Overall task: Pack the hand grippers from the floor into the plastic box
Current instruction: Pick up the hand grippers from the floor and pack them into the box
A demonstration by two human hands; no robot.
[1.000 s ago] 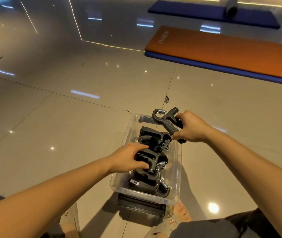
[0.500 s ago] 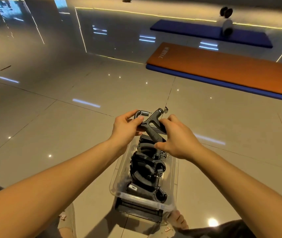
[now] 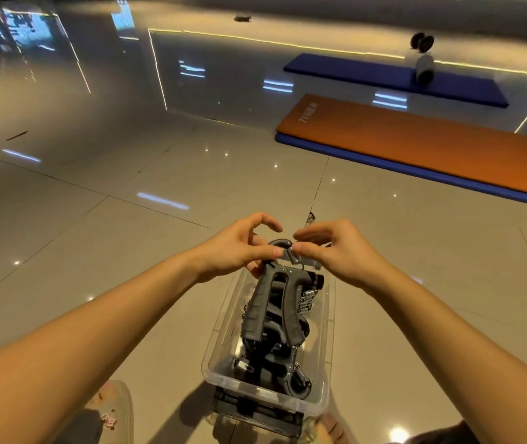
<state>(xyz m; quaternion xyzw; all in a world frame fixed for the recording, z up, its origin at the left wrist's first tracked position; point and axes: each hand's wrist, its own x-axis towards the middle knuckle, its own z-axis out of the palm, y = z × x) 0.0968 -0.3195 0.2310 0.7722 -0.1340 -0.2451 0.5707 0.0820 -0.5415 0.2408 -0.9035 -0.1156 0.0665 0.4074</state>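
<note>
While both hands — left hand, right hand — pinch the top hand gripper by its spring end above the plastic box, the far orange mat shows pale, unreadable lettering.

Warm dim light, glossy floor glare

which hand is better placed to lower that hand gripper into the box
Left. The left hand pinches the hand gripper over the plastic box; the right hand only touches its spring.

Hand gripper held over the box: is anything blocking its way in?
No lid or foreign object. The hand gripper hangs over the open plastic box, but the packed grippers below fill much of it.
</note>
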